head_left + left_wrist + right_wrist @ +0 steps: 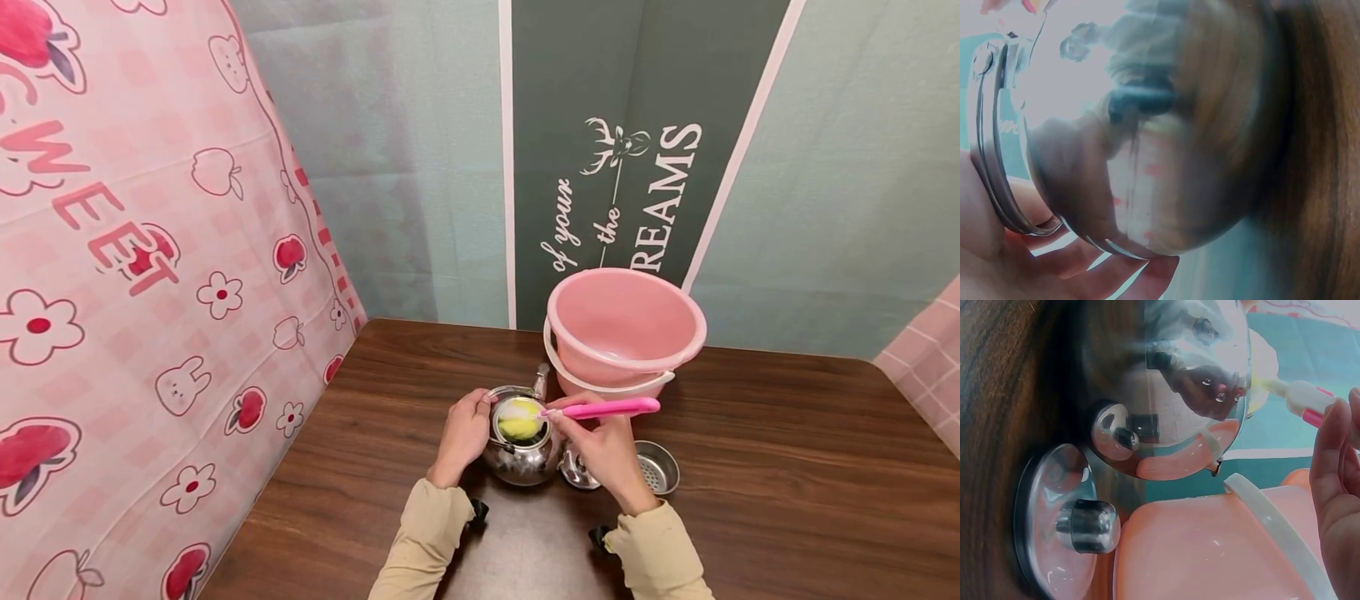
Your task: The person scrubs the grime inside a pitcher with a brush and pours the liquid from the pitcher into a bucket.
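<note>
A shiny steel teapot (522, 463) stands on the table with its top uncovered and its spout pointing away. My left hand (466, 433) holds the pot by its left side; in the left wrist view its fingers (1107, 275) curl along the rounded body (1147, 156), beside the folded metal handle (991, 144). Between the thumb and fingers of my right hand (609, 454) is a pink-handled sponge brush (611, 408). Its yellow and white head (519, 423) sits at the pot's opening; how deep it reaches is hidden.
The steel lid (1060, 525) lies on the table right of the pot, knob up. Behind my right wrist is a perforated steel strainer (660, 468). A pink bucket (626, 321) with a white handle stands just behind. Curtains hang behind and left of the brown table (787, 467).
</note>
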### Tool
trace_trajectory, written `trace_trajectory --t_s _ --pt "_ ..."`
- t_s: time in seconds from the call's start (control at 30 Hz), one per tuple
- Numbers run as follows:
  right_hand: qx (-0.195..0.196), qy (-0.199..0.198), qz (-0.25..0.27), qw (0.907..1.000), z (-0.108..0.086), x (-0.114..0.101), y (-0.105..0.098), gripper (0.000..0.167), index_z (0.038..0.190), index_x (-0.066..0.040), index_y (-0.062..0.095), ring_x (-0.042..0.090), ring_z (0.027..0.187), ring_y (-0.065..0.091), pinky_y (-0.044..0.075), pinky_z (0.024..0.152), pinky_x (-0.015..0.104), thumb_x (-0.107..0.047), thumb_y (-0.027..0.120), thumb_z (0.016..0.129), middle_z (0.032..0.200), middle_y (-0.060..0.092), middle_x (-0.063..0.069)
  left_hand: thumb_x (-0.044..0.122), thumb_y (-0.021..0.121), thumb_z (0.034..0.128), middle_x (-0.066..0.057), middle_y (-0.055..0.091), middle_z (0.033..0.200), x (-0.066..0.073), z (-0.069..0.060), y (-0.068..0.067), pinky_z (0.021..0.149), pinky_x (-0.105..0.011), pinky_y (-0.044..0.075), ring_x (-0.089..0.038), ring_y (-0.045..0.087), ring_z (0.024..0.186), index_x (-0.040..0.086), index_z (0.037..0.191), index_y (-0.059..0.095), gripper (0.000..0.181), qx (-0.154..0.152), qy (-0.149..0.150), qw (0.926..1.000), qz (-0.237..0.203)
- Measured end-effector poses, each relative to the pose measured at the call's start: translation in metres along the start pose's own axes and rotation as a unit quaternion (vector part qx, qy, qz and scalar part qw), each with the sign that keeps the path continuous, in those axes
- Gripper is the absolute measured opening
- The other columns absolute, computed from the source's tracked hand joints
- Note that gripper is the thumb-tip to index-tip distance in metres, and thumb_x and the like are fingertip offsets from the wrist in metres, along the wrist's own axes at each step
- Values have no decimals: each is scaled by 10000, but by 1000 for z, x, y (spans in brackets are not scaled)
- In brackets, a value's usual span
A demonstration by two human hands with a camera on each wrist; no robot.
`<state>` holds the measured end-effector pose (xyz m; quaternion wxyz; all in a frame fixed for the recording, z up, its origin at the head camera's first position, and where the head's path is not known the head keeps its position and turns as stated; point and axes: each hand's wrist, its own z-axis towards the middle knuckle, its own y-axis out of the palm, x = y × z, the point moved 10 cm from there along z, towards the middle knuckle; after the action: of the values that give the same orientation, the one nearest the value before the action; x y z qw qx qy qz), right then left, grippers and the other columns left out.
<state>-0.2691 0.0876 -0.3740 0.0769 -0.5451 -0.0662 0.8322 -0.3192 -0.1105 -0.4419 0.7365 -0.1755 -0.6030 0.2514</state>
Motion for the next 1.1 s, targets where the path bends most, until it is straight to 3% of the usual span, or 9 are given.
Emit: trace_trajectory --t_s 0.1,0.27,0.53,0.73,0.97,1.1 --pt "-54 201 -39 9998 0 2 0 110 938 11 708 117 561 606 488 522 232 9 712 828 731 681 215 142 436 991 -80 711 1009 1 0 0 874 -440 495 -282 656 1010 93 957 688 259 5 10 10000 22" --pt "-146 562 61 9983 1 23 2 112 964 -49 718 207 578 643 509 520 288 -79 715 856 746 686 205 154 433 994 -74 708 1001 1 0 0 864 -434 497 -276 656 998 97 958 681 257 -6 -11 10000 55" --pt "-250 997 174 9946 3 42 5 226 999 -42 711 188 564 588 486 448 298 -240 691 894 725 609 187 168 430 994 -72 711 1003 0 -1 1 878 -441 495 -276 657 1012 107 957 684 263 16 -154 9999 -15" --pt "-301 1197 121 9923 7 35 8 209 1010 -29 692 128 543 548 452 405 306 -208 678 904 725 595 199 173 424 997 -75 714 1016 0 -1 1 887 -448 492 -284 657 1030 111 961 687 272 49 -172 9998 -20" --pt "-51 886 155 9959 14 27 10 129 944 -31 676 181 541 540 422 435 254 -139 700 879 696 596 228 154 419 997 -80 716 1018 0 -2 2 886 -452 493 -294 655 1038 94 968 687 277 34 -113 9999 -5" --pt "-32 881 253 9958 16 9 13 117 959 16 639 166 543 527 441 477 244 -57 681 878 737 602 250 168 421 998 -74 719 1030 -1 -2 2 905 -452 490 -288 654 1056 103 973 692 280 32 -181 9998 -58"
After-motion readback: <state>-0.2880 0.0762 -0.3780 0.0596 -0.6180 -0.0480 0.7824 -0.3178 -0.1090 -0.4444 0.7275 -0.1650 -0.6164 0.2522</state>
